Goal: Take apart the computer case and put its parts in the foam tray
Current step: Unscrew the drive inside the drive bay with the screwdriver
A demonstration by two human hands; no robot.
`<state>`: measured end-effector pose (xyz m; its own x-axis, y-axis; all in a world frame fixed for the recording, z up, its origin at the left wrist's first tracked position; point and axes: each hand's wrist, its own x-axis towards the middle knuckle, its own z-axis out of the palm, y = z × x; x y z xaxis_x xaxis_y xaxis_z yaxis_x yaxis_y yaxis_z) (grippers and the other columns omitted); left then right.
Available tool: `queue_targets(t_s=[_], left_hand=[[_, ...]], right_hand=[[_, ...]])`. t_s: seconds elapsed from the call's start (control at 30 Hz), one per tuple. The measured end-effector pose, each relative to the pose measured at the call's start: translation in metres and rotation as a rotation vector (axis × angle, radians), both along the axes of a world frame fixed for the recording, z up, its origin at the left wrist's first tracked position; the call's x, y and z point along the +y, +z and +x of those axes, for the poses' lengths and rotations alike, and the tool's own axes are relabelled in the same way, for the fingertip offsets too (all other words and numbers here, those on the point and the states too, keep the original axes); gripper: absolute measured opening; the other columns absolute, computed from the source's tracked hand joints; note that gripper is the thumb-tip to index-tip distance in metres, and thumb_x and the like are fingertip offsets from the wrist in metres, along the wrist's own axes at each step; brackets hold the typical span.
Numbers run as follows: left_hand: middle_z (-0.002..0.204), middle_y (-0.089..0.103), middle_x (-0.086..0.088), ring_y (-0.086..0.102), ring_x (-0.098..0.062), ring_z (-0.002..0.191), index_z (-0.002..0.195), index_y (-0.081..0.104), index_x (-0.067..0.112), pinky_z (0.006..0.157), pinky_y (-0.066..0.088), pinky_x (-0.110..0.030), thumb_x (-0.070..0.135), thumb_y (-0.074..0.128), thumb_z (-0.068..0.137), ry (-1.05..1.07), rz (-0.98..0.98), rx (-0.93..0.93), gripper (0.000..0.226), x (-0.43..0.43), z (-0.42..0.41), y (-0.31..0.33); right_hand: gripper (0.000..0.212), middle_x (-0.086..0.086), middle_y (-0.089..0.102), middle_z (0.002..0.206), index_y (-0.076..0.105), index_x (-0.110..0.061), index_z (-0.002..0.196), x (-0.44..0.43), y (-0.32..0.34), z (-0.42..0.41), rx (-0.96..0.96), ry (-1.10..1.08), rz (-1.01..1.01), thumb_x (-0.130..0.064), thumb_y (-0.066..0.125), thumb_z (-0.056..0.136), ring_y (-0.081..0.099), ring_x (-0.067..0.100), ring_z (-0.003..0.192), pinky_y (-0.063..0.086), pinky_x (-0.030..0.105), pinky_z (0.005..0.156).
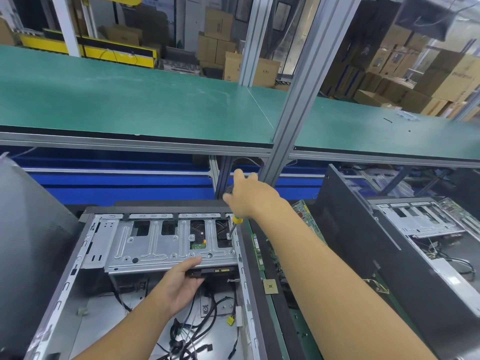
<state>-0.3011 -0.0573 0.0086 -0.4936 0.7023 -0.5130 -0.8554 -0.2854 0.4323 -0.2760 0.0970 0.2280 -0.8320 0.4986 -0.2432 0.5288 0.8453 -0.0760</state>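
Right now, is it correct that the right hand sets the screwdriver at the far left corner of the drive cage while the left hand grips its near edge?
Not quite: the head view shows the screwdriver set at the far right corner of the drive cage, not the left. The right hand holds it and the left hand grips the near edge.

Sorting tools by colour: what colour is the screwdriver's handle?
The handle is yellow with green, seen in the head view below the right hand.
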Motion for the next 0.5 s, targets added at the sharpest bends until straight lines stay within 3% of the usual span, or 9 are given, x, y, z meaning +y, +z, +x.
queue_targets(t_s=[0.1,0.17,0.2,0.33,0.43,0.5], left_hand=[[0.117,0.068,-0.026,0.071,-0.031,0.099,0.118,0.061,-0.009,0.089,0.050,-0.037,0.006,0.064,0.081,0.004,-0.002,-0.002,0.041,0.000,0.000,0.000],[0.117,0.068,-0.026,0.071,-0.032,0.100,0.119,0.060,-0.009,0.088,0.050,-0.037,0.006,0.064,0.081,0.004,-0.005,0.001,0.042,0.000,0.000,0.000],[0.118,0.067,-0.026,0.070,-0.032,0.102,0.120,0.060,-0.010,0.089,0.050,-0.037,0.006,0.064,0.081,0.003,-0.007,0.000,0.043,-0.001,0.000,0.000],[0.124,0.064,-0.028,0.063,-0.035,0.113,0.125,0.057,-0.012,0.094,0.049,-0.039,0.005,0.063,0.083,0.004,-0.010,-0.003,0.046,-0.001,0.000,0.000],[0.122,0.065,-0.027,0.064,-0.035,0.110,0.124,0.058,-0.012,0.093,0.050,-0.038,0.005,0.062,0.083,0.003,-0.013,0.000,0.045,-0.001,0.001,0.001],[0.122,0.065,-0.027,0.065,-0.034,0.109,0.123,0.058,-0.012,0.092,0.050,-0.038,0.006,0.062,0.083,-0.002,-0.014,0.004,0.044,-0.001,0.001,0.002]], right_hand=[[0.035,0.015,0.055,0.106,0.029,-0.014,0.134,0.003,-0.007,-0.002,0.119,-0.045,0.013,-0.034,0.039,0.107,0.048,0.026,0.068,0.028,0.034,0.050],[0.026,0.008,0.050,0.080,0.033,-0.010,0.127,0.005,-0.009,-0.004,0.135,-0.033,0.010,-0.021,0.043,0.106,0.046,0.022,0.061,0.027,0.033,0.046],[0.022,0.007,0.047,0.077,0.034,-0.010,0.122,0.006,-0.009,-0.004,0.128,-0.020,-0.002,-0.015,0.046,0.104,0.048,0.024,0.063,0.028,0.033,0.046],[0.021,0.010,0.050,0.101,0.039,-0.013,0.110,0.007,0.005,-0.002,0.075,0.064,-0.138,-0.004,0.050,0.096,0.050,0.030,0.086,0.040,0.038,0.063],[0.030,0.009,0.054,0.114,0.045,-0.017,0.118,0.008,0.012,0.001,0.016,0.100,-0.172,-0.002,0.052,0.092,0.048,0.032,0.109,0.045,0.043,0.084],[0.039,0.013,0.045,0.127,0.041,-0.015,0.132,0.007,0.008,0.001,-0.004,0.089,-0.097,-0.012,0.054,0.095,0.048,0.036,0.111,0.045,0.043,0.082]])
